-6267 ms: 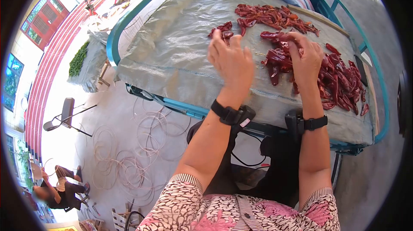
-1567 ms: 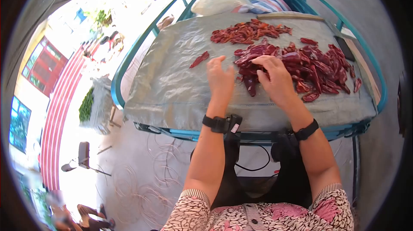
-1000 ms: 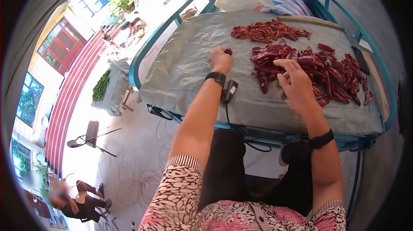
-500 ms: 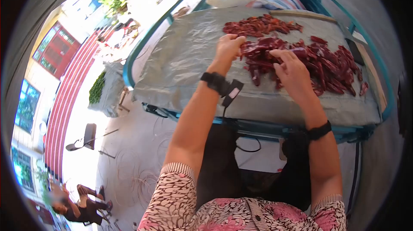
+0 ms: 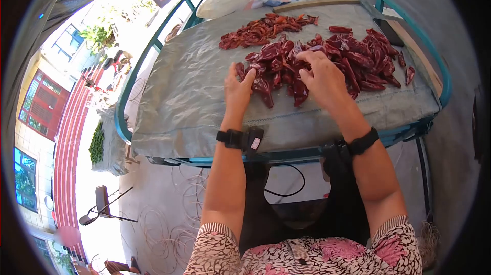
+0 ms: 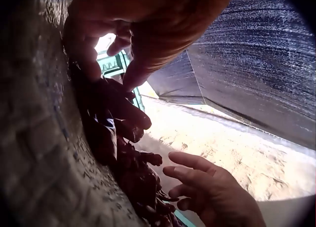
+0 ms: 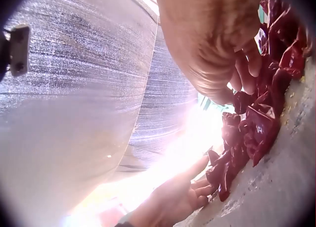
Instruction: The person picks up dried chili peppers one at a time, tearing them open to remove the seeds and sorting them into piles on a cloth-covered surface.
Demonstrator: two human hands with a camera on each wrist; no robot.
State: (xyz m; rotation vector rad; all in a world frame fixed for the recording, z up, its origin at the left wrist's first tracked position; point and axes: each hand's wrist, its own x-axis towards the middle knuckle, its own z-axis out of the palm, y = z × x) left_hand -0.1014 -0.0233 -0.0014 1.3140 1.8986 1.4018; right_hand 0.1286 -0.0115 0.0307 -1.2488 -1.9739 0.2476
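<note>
Both forearms [image 5: 223,183] stretched forward, left hand [image 5: 238,92], thumb [image 5: 249,77] and fingers [image 5: 232,72] apart, right hand [image 5: 326,81], fingers loosely bent.

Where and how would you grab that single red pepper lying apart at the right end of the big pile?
Probably across its middle, from above and slightly right. The loose pepper is slim and runs roughly front to back, its long sides free for fingertips; the big pile lies to its left, bare cloth to its right.
</note>
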